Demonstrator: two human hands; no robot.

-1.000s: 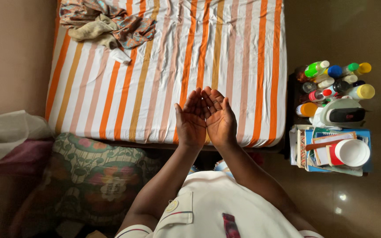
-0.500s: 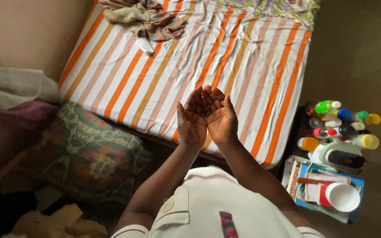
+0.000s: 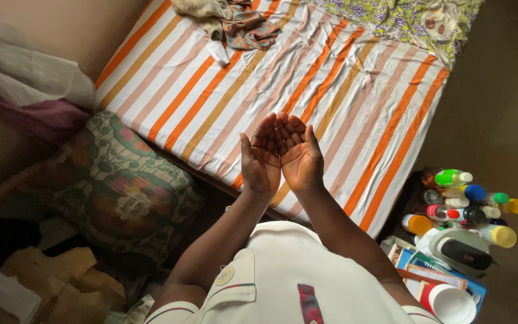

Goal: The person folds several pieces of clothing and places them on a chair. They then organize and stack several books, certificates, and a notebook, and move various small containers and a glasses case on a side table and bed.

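My left hand [image 3: 260,161] and my right hand [image 3: 299,157] are raised side by side in front of me, palms up and cupped, their inner edges touching. Both are empty, with the fingers slightly curled and apart. They hover above the near edge of a bed with an orange, tan and white striped sheet [image 3: 331,90]. I wear a white top with a chest pocket [image 3: 283,282].
Crumpled cloths [image 3: 229,18] lie at the bed's far end, a patterned cloth [image 3: 403,15] beside them. A floral cushion [image 3: 121,186] sits at the left, with a plastic bag [image 3: 25,72] above it. Several bottles [image 3: 469,204], books and a white cup [image 3: 451,303] stand at the right.
My hands keep the same cupped pose. The view has turned, so the bed now runs diagonally and the bottles and cup have shifted lower right.
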